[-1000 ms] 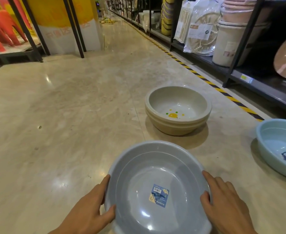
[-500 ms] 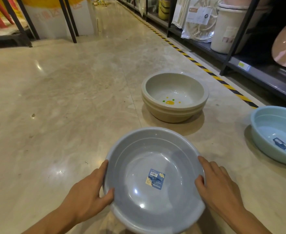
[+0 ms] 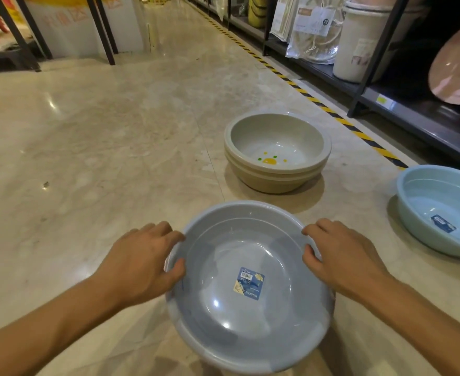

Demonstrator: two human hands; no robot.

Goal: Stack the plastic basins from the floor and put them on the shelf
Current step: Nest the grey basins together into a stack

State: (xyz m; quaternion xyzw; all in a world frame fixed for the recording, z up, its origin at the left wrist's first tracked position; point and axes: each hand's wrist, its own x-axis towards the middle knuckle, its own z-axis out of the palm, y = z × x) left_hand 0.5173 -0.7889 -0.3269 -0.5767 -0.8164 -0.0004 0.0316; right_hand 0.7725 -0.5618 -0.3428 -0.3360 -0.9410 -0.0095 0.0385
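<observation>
Left hand (image 3: 142, 264) and right hand (image 3: 342, 259) clamp opposite rims of grey-blue basin (image 3: 247, 289), held between them. Pale blue basin (image 3: 440, 210) beyond right hand: likely nesting target. Keep basin level, centre before lowering.

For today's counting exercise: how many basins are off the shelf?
4, maybe more nested: a grey basin held by both hands, two beige basins stacked ahead, and a blue basin on the right.

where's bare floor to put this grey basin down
Widest bare floor lies left of the beige basins and beyond the left hand. Right is tighter: light blue basin, striped tape, shelf.
</observation>
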